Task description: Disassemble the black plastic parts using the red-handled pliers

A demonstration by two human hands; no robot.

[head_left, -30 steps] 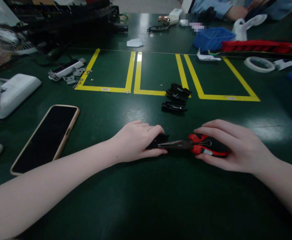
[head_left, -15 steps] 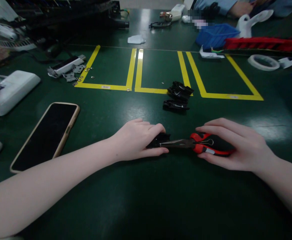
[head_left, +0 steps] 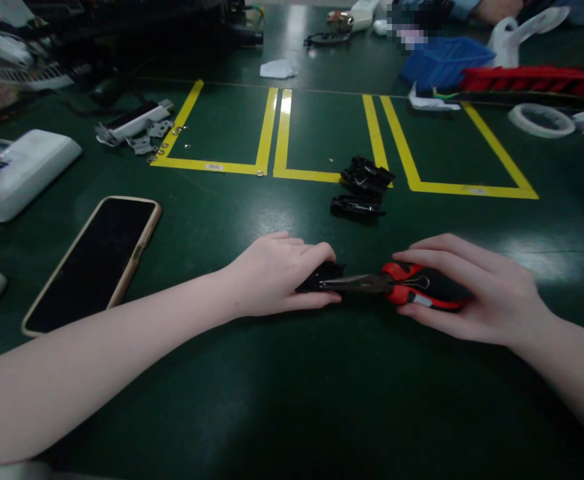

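"Where is the black part (head_left: 325, 274) to be found?"

"At the tips of the pliers (head_left: 369, 283), low over the tabletop (head_left: 222, 400). It is gripped by the left hand (head_left: 279, 277), curled around it with thumb and fingers drawn in, so much of it is hidden."

"And the pliers themselves?"

"Their red handles are held in the right hand (head_left: 489, 293), between thumb and curved fingers. How hard they are squeezed cannot be told, nor whether the part is truly nipped by the tips or only touched."

"Is much weight to be expected?"

"Little, it is judged. By its gloss, thin, stiff plastic is suggested, light but somewhat slippery; it could be scratched or cracked if an edge were pinched too hard by the metal."

"Where is it best taken hold of?"

"Across its broader body, at the end away from the pliers, so that twisting is resisted and fingertips are kept clear of the tips. The pliers, likely heavier, are best held well back on the handles."

"What else is seen near them?"

"Beyond the pliers, loose black pieces (head_left: 366, 176) are grouped, partly over yellow tape (head_left: 317, 176). Well to the left of the pliers, a phone (head_left: 92, 263) is laid flat, partly covered by the left forearm."
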